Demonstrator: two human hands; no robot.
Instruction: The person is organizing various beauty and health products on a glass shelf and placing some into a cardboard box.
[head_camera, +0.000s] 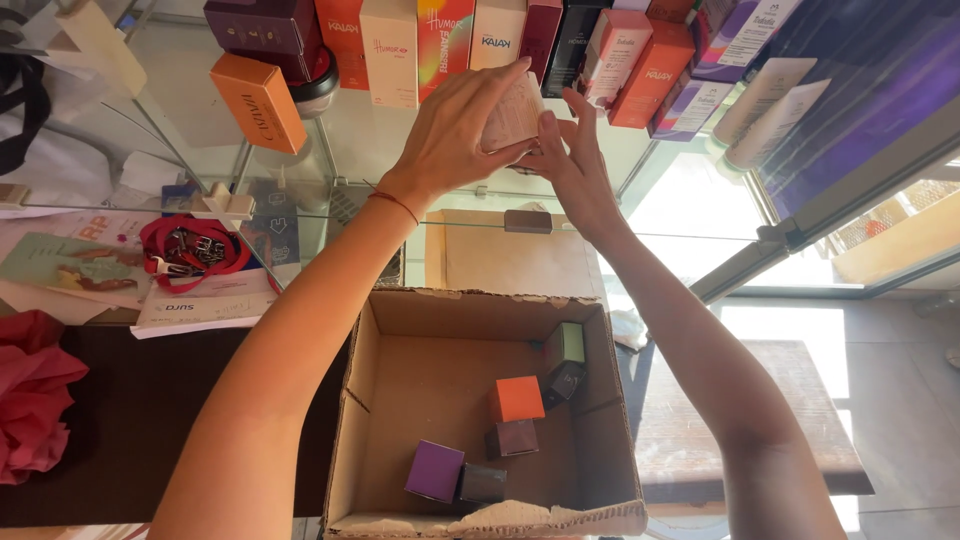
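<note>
The pale box (513, 115) is above the glass shelf (380, 140), held between both hands, its long axis running near-to-far and tilted slightly right at the far end. The left hand (452, 130) wraps its left side; the right hand (572, 160) pinches its right edge. Beyond stands a row of boxes (500, 40). Nearer, an open carton (480, 420) holds small boxes.
</note>
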